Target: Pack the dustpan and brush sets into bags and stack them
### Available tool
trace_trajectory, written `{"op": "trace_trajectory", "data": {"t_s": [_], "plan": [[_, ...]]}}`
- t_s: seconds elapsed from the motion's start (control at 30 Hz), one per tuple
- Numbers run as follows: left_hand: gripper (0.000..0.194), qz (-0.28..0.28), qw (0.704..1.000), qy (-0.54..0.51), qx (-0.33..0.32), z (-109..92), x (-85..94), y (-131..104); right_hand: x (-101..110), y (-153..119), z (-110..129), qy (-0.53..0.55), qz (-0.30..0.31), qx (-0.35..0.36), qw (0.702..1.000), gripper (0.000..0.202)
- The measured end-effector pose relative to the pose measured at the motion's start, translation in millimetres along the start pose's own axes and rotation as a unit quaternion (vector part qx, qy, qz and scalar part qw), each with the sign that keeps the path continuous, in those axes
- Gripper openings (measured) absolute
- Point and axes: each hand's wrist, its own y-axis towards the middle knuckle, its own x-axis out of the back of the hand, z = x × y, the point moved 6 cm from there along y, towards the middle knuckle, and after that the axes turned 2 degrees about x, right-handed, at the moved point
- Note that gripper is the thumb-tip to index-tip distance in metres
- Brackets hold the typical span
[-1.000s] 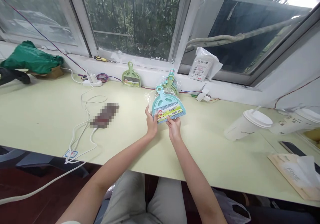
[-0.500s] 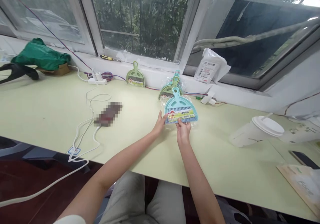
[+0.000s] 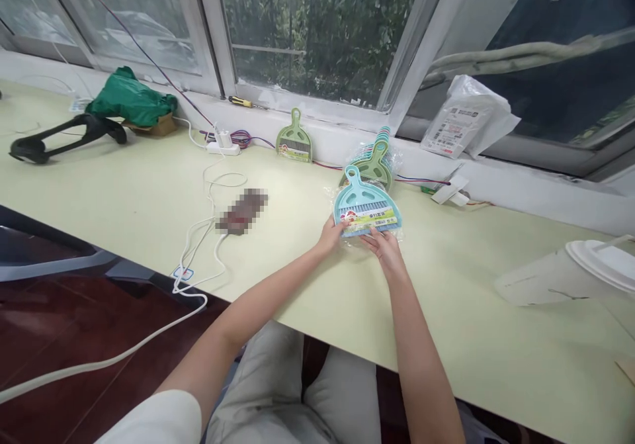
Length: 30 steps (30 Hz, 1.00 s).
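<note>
A light blue dustpan and brush set (image 3: 364,199), in clear plastic with a printed label, is held upright above the table in both hands. My left hand (image 3: 331,234) grips its lower left corner, thumb on the front. Along the bottom edge, my right hand (image 3: 385,247) pinches it near the middle, with some fingers behind it. Just behind stands a row of wrapped dustpan sets, a green dustpan (image 3: 376,163) at its front. Another green dustpan set (image 3: 296,141) leans alone against the wall, further left.
White cables (image 3: 198,259) and a blurred-out object (image 3: 243,212) lie to the left. A power strip (image 3: 223,146), green bag (image 3: 131,96) and black frame (image 3: 74,138) are further back. A white lidded cup (image 3: 550,275) lies right; a plastic-wrapped package (image 3: 461,123) leans at the window.
My view has turned left, so the scene shifts rightward. The left hand has closed onto the dustpan's lower left corner, and the right hand has slid slightly right along its bottom edge.
</note>
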Motion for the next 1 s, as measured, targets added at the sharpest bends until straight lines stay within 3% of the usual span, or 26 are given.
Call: {"op": "trace_trajectory", "data": {"t_s": [0.07, 0.13, 0.17, 0.23, 0.3, 0.4, 0.53, 0.7, 0.87, 1.0], "plan": [[0.046, -0.051, 0.998, 0.005, 0.022, -9.6, 14.3, 5.1, 5.8, -0.6, 4.6, -0.101, 0.007, 0.006, 0.995, 0.034], [0.047, -0.086, 0.995, -0.011, 0.039, -20.2, 26.8, 7.4, 11.8, -4.7, 20.7, -0.227, -0.014, 0.103, 0.968, 0.032], [0.048, -0.088, 0.995, -0.022, 0.044, -25.1, 31.0, 7.7, 12.4, -8.7, 30.6, -0.293, -0.024, 0.172, 0.940, 0.034], [0.046, -0.058, 0.996, -0.035, 0.058, -32.3, 33.9, 7.0, 8.4, -17.6, 44.7, -0.410, -0.029, 0.288, 0.865, 0.047], [0.036, -0.004, 0.996, -0.030, 0.079, -34.4, 31.1, 4.4, 3.9, -22.1, 48.7, -0.487, -0.027, 0.348, 0.801, 0.052], [0.028, 0.052, 0.992, 0.000, 0.113, -29.4, 25.6, -0.5, 2.0, -20.5, 47.7, -0.514, -0.018, 0.389, 0.764, 0.033], [0.031, 0.070, 0.982, 0.036, 0.169, -17.3, 23.6, -4.2, 8.3, -14.0, 45.9, -0.484, -0.003, 0.416, 0.770, 0.029], [0.039, 0.135, 0.974, 0.056, 0.174, -17.3, 19.0, -8.4, 23.9, -6.8, 43.7, -0.424, -0.042, 0.420, 0.801, 0.025], [0.061, 0.120, 0.981, 0.061, 0.142, -21.7, 18.5, -11.5, 34.1, 0.0, 31.2, -0.376, -0.076, 0.366, 0.848, 0.022], [0.072, 0.108, 0.985, 0.048, 0.123, -21.3, 16.7, -13.2, 32.7, 0.1, 26.9, -0.364, -0.088, 0.347, 0.860, 0.022]]}}
